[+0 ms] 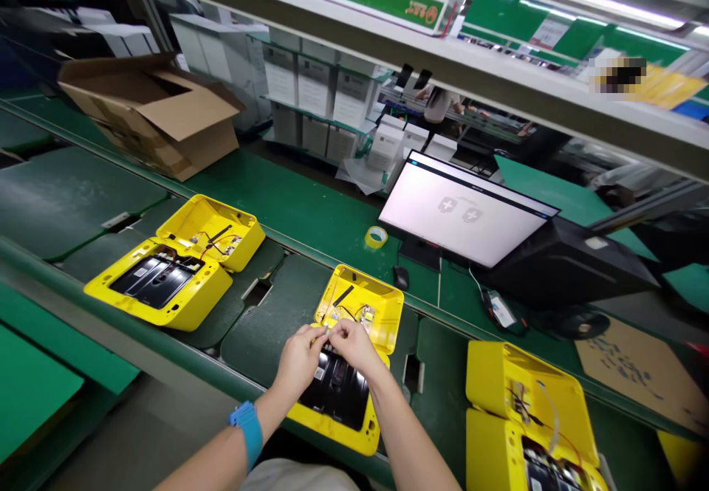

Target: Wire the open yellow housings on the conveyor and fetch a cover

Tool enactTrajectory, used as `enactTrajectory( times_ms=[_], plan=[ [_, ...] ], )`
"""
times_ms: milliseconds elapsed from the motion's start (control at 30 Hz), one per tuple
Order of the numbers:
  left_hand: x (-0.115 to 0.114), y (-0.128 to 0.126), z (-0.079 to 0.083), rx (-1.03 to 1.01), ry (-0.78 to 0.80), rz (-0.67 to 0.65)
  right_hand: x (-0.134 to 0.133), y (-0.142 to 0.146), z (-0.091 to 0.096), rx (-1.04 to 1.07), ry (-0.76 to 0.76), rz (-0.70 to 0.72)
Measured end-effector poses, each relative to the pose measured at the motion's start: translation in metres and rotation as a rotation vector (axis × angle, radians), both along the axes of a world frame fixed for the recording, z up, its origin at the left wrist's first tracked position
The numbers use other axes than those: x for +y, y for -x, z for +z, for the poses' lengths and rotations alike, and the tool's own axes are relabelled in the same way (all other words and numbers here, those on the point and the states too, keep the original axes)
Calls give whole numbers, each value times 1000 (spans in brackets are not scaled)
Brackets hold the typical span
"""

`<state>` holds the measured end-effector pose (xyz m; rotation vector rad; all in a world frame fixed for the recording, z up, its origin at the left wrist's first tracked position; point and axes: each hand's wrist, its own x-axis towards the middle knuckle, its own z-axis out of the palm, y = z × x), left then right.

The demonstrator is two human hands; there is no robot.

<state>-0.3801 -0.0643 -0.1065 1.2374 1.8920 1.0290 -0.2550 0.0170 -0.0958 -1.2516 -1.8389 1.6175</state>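
Observation:
An opened yellow case (360,306) lies on the green belt in front of me, its lid half showing wires and small boards, its base half holding a black block (335,388). My left hand (299,362) and my right hand (351,343) meet over the hinge line, fingers pinched together on a small part or wire too tiny to name. A blue band sits on my left wrist (247,424).
A second open yellow case (177,262) lies to the left and a third (526,410) at the right. A monitor (465,210), mouse (401,277), tape roll (376,237) and open cardboard box (155,111) stand beyond the belt. A shelf (498,77) runs overhead.

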Motion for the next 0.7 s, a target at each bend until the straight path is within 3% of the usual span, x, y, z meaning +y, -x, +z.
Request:
enactTrajectory(
  times_ms=[233,367,433,500,600,700],
  plan=[
    [4,-3,-5,-38,-34,-28,-1,-6,-8,6,-1,3],
    [9,-7,-2,-304,36,70,7,-14,-3,-38,-38,65],
    [5,-9,5,-528,60,182,14,-24,8,-143,-199,85],
    [-4,-10,15,-765,71,303,16,-37,24,-275,-442,16],
    [-30,-11,32,-1095,63,400,0,-51,50,-368,-684,-54],
    [-59,-15,47,-1286,16,421,-39,-48,68,-279,-734,161]
  ],
)
